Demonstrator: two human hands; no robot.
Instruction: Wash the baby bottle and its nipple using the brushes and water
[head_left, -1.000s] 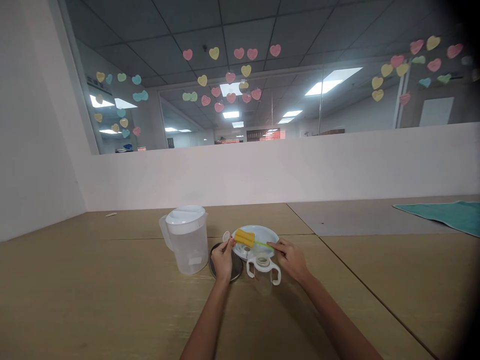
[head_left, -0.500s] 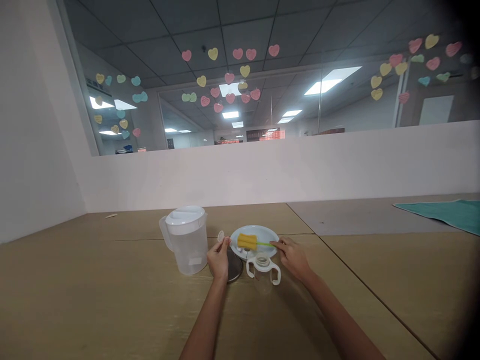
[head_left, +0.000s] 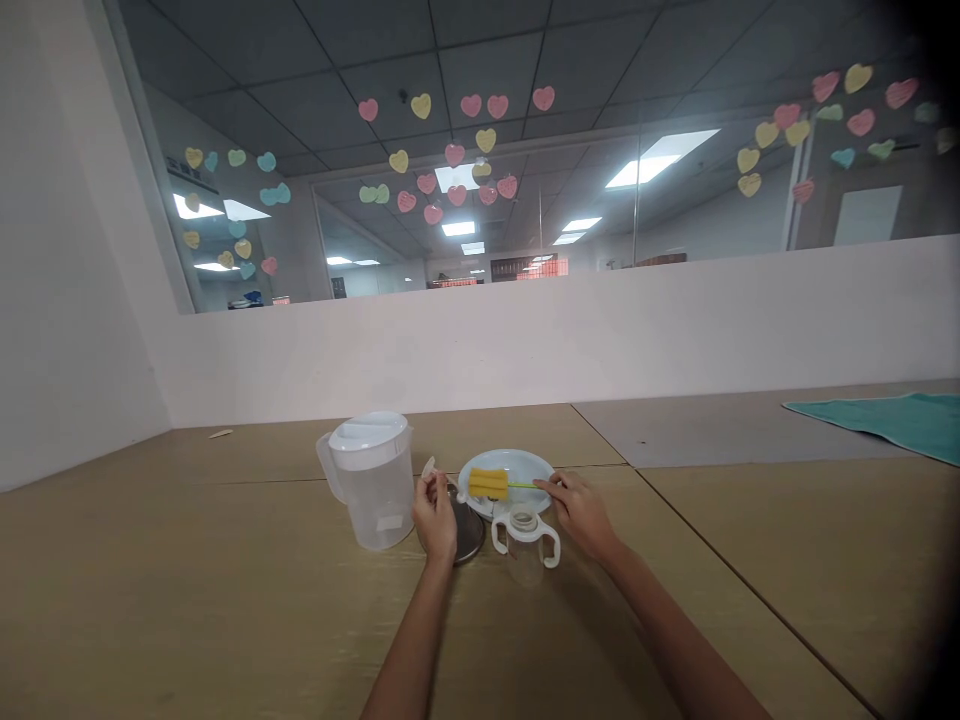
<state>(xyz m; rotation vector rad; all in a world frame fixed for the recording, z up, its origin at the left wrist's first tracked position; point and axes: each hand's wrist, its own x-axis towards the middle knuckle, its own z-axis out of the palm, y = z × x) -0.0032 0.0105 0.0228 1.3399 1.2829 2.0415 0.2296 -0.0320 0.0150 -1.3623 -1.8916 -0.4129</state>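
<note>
My right hand (head_left: 583,512) is closed on the thin green handle of a sponge bottle brush (head_left: 488,484). Its yellow sponge head points left, over a pale blue oval plate (head_left: 534,466). Between the fingers of my left hand (head_left: 435,518) is a small whitish bottle part (head_left: 429,467), partly hidden by the fingertips. The sponge's left end is close to my left fingers, with a small white piece (head_left: 463,496) beside it. An uncapped clear baby bottle (head_left: 525,555) with two white handles stands upright between my hands. Under my left hand lies a dark round metal object (head_left: 470,538), partly covered.
Left of my left hand stands a translucent lidded pitcher (head_left: 379,490). A teal cloth (head_left: 900,420) lies at the far right of the wooden table (head_left: 225,580). A small flat scrap (head_left: 220,434) rests near the back wall.
The brush has shifted slightly left, its sponge nearer my left hand. The whitish part in my left fingers has turned from nearly face-on to a tilted edge. The bottle and pitcher stay put.
</note>
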